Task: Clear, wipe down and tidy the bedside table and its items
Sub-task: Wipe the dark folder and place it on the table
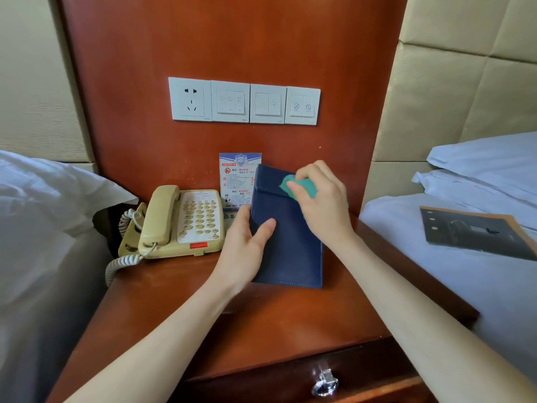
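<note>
A dark blue leather folder (287,245) is held tilted above the wooden bedside table (174,309). My left hand (247,248) grips its left edge, thumb across the front. My right hand (322,205) clutches a teal cloth (302,187) and presses it against the folder's upper right part. A beige corded telephone (180,222) sits at the back left of the table. Behind the folder, a printed notice card (236,178) leans on the wooden wall panel.
White switch and socket plates (244,101) are on the panel above. Beds with white linen flank the table; a dark booklet (476,232) lies on the right bed. A drawer with a metal pull (325,382) is at the table's front.
</note>
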`<state>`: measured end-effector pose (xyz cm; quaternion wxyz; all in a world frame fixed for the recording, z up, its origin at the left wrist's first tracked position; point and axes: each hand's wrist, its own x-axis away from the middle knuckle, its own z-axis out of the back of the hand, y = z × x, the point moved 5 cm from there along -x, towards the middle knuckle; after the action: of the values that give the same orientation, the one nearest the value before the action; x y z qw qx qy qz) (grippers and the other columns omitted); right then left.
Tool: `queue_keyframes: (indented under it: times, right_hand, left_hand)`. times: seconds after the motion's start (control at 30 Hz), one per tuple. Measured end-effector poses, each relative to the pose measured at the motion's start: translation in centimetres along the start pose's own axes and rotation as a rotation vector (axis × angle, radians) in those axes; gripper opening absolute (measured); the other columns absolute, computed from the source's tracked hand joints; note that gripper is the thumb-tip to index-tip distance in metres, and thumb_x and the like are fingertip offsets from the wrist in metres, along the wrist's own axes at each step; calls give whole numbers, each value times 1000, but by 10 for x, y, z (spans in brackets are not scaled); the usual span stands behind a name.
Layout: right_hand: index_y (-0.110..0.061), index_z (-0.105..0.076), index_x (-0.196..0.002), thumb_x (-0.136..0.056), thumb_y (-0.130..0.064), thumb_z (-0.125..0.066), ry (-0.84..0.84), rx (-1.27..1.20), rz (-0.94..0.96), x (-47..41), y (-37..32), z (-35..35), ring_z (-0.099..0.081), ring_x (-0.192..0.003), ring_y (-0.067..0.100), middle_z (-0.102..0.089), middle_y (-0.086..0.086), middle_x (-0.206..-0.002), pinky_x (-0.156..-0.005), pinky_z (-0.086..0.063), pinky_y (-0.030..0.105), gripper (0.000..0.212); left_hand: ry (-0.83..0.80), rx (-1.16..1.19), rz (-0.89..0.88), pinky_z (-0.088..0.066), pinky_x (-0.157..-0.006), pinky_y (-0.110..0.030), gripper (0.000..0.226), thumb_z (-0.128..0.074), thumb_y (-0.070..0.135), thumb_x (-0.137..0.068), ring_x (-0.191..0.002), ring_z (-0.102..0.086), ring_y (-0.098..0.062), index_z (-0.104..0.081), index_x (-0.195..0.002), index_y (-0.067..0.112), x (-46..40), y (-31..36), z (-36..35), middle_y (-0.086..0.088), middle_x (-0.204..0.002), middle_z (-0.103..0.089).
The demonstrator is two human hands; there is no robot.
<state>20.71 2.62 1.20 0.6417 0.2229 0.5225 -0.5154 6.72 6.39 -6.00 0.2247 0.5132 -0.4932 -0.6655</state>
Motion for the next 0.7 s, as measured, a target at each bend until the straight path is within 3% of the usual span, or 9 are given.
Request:
queue_keyframes:
  times: [0.1, 0.33, 0.5, 0.63, 0.7]
  right_hand:
    - [-7, -60, -93, -88, -14, -65, 23, 16, -116, 4, 14, 7, -57, -88, 20, -57, 4, -94, -69, -53, 37, 10]
    - [-1, -61, -83, -82, -10, -70, -89, 95, 261, -1, -44, -18, -54, -81, 27, -59, 10, -87, -71, -42, 35, 13]
    - [-3, -59, -87, -85, -13, -68, -66, 96, 206, 10, -18, -4, -53, -82, 25, -57, 8, -89, -69, -44, 39, 14]
    - [-10, -55, -92, -86, -13, -67, -83, 105, 59, 30, 20, 9, -54, -86, 19, -54, 2, -94, -63, -50, 36, 14]
    - [-14, -53, -91, -88, -13, -65, -90, 105, -7, 37, 38, 14, -53, -85, 16, -49, -6, -93, -62, -48, 33, 13]
  left_hand:
    - [-19, -32, 1, -54, -88, -24, 23, -53, 22, -98, -107, -64, -6, -50, -121, 21, 0, 0, -3, 7, -117, -66]
    - [-84, -256, -124, -45, -85, -11, 18, -54, 20, -97, -102, -58, 7, -52, -115, 18, 1, 5, -7, 14, -111, -64]
    - [-93, -185, -83, -50, -80, -14, 14, -55, 22, -97, -98, -62, 3, -54, -110, 28, 1, 2, -8, 15, -107, -66]
    - [-53, -171, -61, -53, -89, -28, 16, -54, 21, -98, -102, -64, -3, -53, -114, 22, -2, 1, -1, 12, -111, -66]
    - [-51, -157, -51, -53, -89, -27, 18, -54, 22, -98, -103, -63, -3, -52, -115, 23, -4, 2, 2, 12, -113, -66]
